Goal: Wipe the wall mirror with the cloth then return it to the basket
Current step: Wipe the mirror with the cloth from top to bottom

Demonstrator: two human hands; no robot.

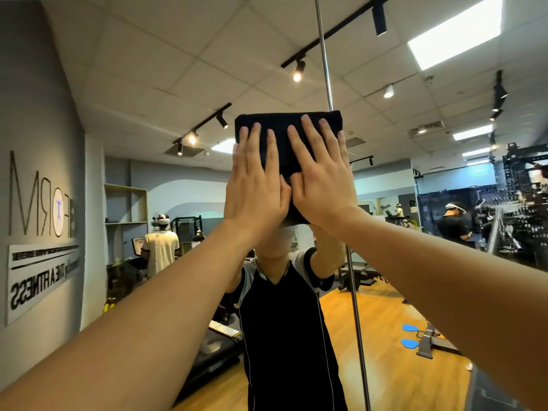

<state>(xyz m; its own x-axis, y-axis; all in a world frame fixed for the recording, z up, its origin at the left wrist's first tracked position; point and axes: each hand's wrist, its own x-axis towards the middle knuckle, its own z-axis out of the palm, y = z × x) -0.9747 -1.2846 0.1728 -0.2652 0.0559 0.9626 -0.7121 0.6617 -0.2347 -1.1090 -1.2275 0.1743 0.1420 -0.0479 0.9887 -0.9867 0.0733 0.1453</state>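
Because wiping needs even pressure, the folded dark cloth (284, 143) sits flat against the wall mirror (415, 179), high up at head level, straddling the metal seam (326, 69). Both arms reach forward and up. The left hand (255, 185) and right hand (320, 185) press it side by side, fingers straight and spread, palms flat. No basket is in view.

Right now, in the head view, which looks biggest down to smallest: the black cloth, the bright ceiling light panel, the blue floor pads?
1. Black cloth, though nearness to the camera inflates it.
2. Bright ceiling light panel, seen as a reflection.
3. Blue floor pads, smallest.
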